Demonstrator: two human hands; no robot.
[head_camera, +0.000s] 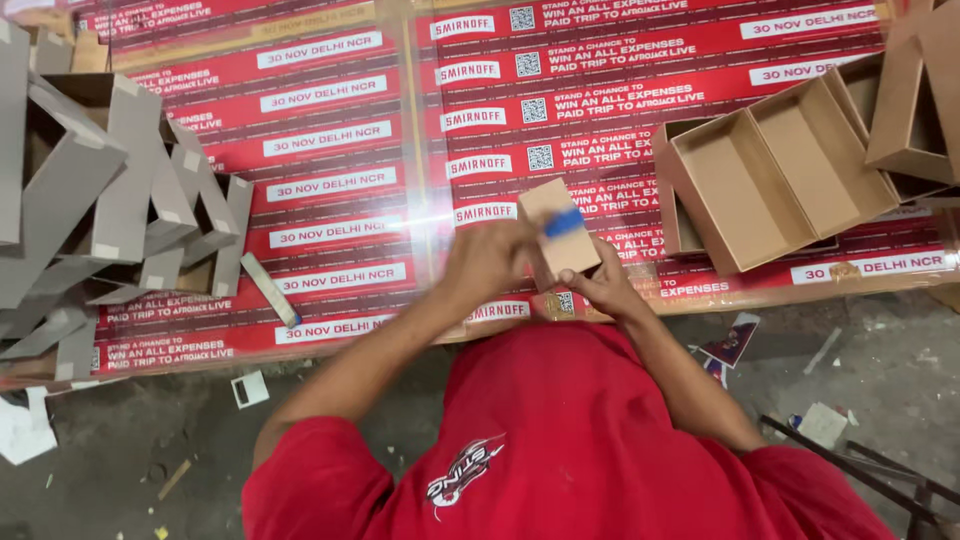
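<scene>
Above red printed sheets (330, 180): hands (545, 265) hold tan box (560, 235), blue strip (563, 222).

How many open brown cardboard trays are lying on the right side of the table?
3 I can tell: a joined pair of open trays at right of centre, and another tray by the right edge. A further one seems partly hidden beneath the pair.

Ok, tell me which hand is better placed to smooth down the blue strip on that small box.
Probably the left hand: it lies against the small box beside the blue strip, while the right hand grips the box from below.
</scene>
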